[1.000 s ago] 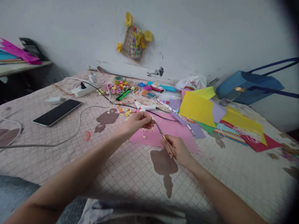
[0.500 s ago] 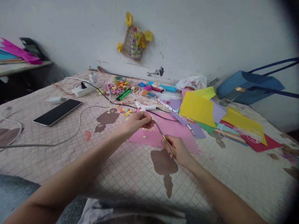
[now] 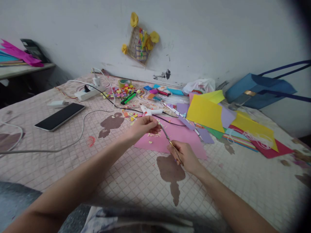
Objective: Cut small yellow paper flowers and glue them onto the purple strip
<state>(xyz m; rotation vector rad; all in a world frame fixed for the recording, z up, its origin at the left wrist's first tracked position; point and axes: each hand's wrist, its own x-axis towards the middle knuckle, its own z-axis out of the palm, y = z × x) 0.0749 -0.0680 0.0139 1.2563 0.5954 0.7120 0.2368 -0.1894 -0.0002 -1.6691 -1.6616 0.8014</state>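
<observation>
My right hand (image 3: 186,156) is closed around a pair of slim scissors (image 3: 166,133), seen edge-on, with silver blades and a gold-coloured handle. Their tips point up and left, right at the fingers of my left hand (image 3: 147,125). Those fingers are pinched together; whatever lies between them is too small or hidden to make out. Beneath both hands a pink paper sheet (image 3: 143,144) lies on the table, scattered with small pale yellow clippings (image 3: 150,142). A white glue gun (image 3: 151,111) rests just beyond my left hand.
Coloured paper sheets (image 3: 206,111) are piled on the right, near a blue bag (image 3: 257,90). Paper scraps (image 3: 121,92), a green cutter (image 3: 128,98) and a tape roll (image 3: 124,83) lie behind. At left are a phone (image 3: 60,116), cables and a power strip (image 3: 88,93).
Hardly anything differs. My right hand and the scissors have shifted very slightly; my left hand keeps its pinch in the same place.
</observation>
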